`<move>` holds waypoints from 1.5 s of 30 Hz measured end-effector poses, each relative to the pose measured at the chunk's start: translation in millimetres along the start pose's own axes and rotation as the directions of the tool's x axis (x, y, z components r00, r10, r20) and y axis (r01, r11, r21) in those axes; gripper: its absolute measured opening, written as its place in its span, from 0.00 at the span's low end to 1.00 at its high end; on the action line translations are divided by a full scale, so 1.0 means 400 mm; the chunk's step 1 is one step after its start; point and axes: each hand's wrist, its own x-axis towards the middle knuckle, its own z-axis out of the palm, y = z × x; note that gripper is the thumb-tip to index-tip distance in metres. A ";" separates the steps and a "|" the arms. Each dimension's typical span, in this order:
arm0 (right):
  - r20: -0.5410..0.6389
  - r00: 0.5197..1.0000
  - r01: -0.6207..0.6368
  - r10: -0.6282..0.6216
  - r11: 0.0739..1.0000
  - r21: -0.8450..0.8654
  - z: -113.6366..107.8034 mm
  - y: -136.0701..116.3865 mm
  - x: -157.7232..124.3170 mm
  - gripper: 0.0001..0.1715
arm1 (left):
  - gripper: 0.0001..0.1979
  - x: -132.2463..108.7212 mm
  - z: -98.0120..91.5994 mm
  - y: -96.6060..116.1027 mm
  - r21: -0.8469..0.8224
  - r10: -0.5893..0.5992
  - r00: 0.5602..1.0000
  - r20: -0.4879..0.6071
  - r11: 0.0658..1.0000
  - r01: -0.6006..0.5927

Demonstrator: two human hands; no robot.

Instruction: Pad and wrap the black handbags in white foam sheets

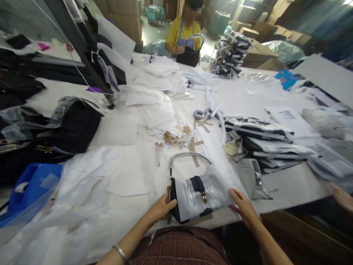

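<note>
A black handbag (197,197) lies at the table's near edge, its front covered in clear wrap, with a gold clasp and a wrapped handle arching above it. My left hand (162,207) grips the bag's left end, fingers curled round its edge. My right hand (242,206) lies flat on the bag's right end, fingers stretched out on the wrap.
White tissue sheets (154,92) cover much of the white table (286,187). Black bags (74,127) sit at left, a blue bin (33,187) near left, packed bags (264,141) at right. A person in yellow (183,33) works on a bag opposite. Another person's hand (343,197) shows at right.
</note>
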 end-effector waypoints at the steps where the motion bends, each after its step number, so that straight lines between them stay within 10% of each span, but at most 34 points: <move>1: 0.008 1.000 -0.006 0.005 0.998 0.062 0.015 0.005 -0.008 0.41 | 0.30 0.016 0.015 0.007 -0.042 0.025 0.999 -0.044 0.999 -0.026; 6: 0.043 0.994 0.093 -0.103 0.977 0.194 0.070 0.020 -0.022 0.38 | 0.28 0.046 -0.053 0.074 0.070 0.072 0.958 -0.278 0.996 -0.055; 10: 0.049 0.941 0.337 -0.334 0.922 -0.190 0.093 -0.004 -0.017 0.32 | 0.26 0.004 -0.178 0.120 0.499 0.168 0.888 -0.429 0.863 0.078; 12: 0.012 0.806 0.550 -0.592 0.740 -0.387 0.119 -0.050 -0.020 0.31 | 0.29 -0.010 -0.183 0.145 0.706 0.425 0.774 -0.470 0.707 0.040; 15: 0.168 0.507 0.785 -0.846 0.371 -0.497 0.189 -0.140 -0.036 0.31 | 0.34 0.006 -0.112 0.176 0.909 0.717 0.665 -0.210 0.393 -0.137; 20: 0.569 0.142 0.881 -0.810 -0.159 -0.445 0.294 -0.156 -0.032 0.38 | 0.46 0.089 0.003 0.128 0.947 0.672 0.732 0.111 0.152 -0.283; 27: 0.578 0.094 0.846 -0.810 -0.241 -0.476 0.313 -0.015 0.056 0.45 | 0.58 0.154 -0.015 -0.007 0.966 0.692 0.717 0.077 0.125 -0.225; 34: 0.539 -0.142 0.839 -0.830 -0.390 -0.379 0.324 -0.051 0.118 0.41 | 0.30 0.214 -0.063 -0.032 0.967 0.896 0.370 0.247 -0.251 -0.037; 36: 0.525 -0.101 0.877 -0.845 -0.324 -0.354 0.318 -0.101 0.120 0.34 | 0.26 0.222 -0.075 -0.024 0.963 0.902 0.344 0.260 -0.270 -0.019; 40: 0.370 0.221 0.932 -0.902 0.084 -0.352 0.332 -0.292 0.162 0.14 | 0.26 0.221 -0.111 0.035 0.980 0.925 0.323 0.201 -0.187 -0.073; 45: 0.146 0.548 0.794 -0.824 0.457 -0.400 0.412 -0.603 0.367 0.21 | 0.32 0.236 -0.202 0.124 0.997 0.928 0.366 -0.070 0.079 -0.011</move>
